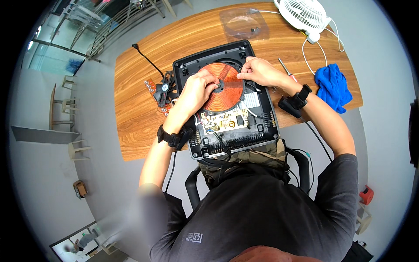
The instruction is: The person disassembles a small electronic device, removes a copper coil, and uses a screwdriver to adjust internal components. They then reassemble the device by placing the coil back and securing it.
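An opened black appliance housing point(183, 70) rests at the table's front edge, with a round copper coil point(222, 98) over a pale circuit board point(214, 124), wires and a silver heatsink point(252, 100). My left hand point(201, 87) lies over the coil's left half, fingertips pinched at its dark centre hub, hiding what is between them. My right hand point(255, 70) is at the coil's upper right edge, fingers curled together against the rim; what they grip is too small to make out.
Left of the housing are a black fan point(163, 89) and an orange piece with metal parts point(152, 87). A clear plastic item point(244, 22) lies behind. A white fan point(301, 15), blue cloth point(331, 87) and screwdriver point(283, 65) are at the right. A dark cable point(148, 59) crosses the back left.
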Action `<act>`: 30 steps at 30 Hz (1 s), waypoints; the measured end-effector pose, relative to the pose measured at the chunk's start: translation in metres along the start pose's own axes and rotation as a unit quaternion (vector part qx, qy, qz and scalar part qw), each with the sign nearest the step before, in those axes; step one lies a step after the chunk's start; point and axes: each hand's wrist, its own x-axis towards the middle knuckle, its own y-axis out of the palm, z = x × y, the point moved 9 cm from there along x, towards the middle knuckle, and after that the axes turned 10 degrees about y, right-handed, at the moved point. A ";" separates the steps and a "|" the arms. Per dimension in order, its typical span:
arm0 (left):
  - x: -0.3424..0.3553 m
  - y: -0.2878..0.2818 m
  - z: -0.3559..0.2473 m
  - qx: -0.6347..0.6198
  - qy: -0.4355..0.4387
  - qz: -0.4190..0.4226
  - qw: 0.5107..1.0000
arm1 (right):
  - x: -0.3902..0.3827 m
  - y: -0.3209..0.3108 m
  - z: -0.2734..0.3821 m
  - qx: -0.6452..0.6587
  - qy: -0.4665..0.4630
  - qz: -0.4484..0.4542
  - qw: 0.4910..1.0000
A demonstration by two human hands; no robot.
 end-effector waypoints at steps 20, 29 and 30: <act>0.003 -0.004 -0.011 0.050 0.084 0.036 0.995 | 0.009 0.004 -0.012 0.013 -0.004 -0.009 1.000; 0.005 -0.009 -0.012 0.015 0.014 0.085 0.996 | 0.021 0.009 -0.025 0.123 0.023 0.061 0.990; 0.006 -0.008 -0.011 0.024 0.014 0.085 0.996 | 0.021 0.009 -0.025 0.123 0.020 0.060 0.990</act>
